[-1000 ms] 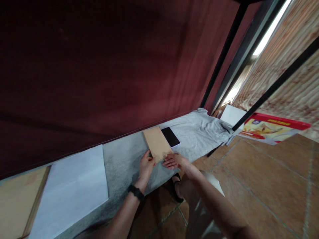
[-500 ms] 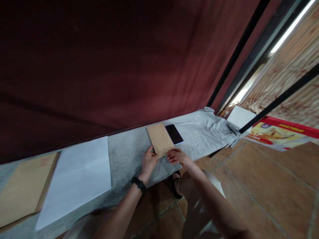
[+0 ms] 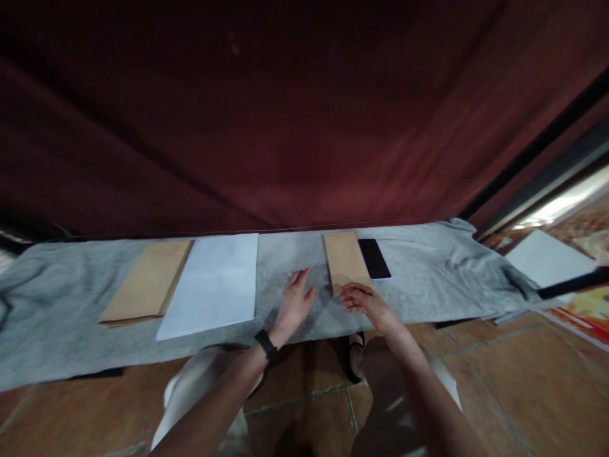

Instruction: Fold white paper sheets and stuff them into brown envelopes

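A small brown envelope lies flat on a grey cloth. My right hand rests with its fingertips on the envelope's near edge, fingers spread. My left hand, with a black band at the wrist, hovers open over bare cloth just left of the envelope and does not touch it. A black phone lies face up right beside the envelope.
A white sheet of paper and a stack of larger brown envelopes lie further left on the cloth. A dark red curtain hangs behind. White paper and a colourful printed board sit at the right, on the tiled floor.
My left hand has let go of the small envelope and moved left, off it. The view has swung left, bringing the larger envelopes and white sheet toward the middle.
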`<state>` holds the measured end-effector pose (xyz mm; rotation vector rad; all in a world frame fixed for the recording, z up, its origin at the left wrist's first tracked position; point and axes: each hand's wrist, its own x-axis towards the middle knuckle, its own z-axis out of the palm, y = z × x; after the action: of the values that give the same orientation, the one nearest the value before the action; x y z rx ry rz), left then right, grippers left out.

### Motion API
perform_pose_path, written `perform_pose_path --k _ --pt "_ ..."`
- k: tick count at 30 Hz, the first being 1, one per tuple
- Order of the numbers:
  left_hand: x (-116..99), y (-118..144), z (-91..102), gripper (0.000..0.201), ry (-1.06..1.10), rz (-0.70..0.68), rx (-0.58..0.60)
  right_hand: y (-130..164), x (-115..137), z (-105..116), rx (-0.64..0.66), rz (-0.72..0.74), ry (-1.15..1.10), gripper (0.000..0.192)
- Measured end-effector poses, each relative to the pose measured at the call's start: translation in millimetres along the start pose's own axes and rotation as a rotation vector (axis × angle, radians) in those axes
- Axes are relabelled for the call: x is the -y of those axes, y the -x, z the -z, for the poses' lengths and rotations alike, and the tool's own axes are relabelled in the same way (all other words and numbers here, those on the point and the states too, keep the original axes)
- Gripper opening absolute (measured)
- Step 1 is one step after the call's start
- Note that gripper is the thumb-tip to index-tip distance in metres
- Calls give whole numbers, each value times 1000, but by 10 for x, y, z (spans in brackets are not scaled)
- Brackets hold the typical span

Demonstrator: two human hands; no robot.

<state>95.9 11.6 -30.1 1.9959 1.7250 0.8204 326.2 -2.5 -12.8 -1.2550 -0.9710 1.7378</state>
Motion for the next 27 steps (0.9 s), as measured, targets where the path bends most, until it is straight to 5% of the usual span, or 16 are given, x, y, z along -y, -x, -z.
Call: perform_pose_path --k 5,9,18,27 --pt "564 343 800 83 -544 227 175 -55 -13 -303 119 6 87 35" --pt "805 500 1167 90 -618 428 388 -122 -75 -530 176 12 117 35" --pt "943 637 1323 90 -504 285 514 -274 -209 -770 244 -12 221 40" --pt "1272 759 1487 25 -312 53 278 -354 -229 -857 264 -20 269 37"
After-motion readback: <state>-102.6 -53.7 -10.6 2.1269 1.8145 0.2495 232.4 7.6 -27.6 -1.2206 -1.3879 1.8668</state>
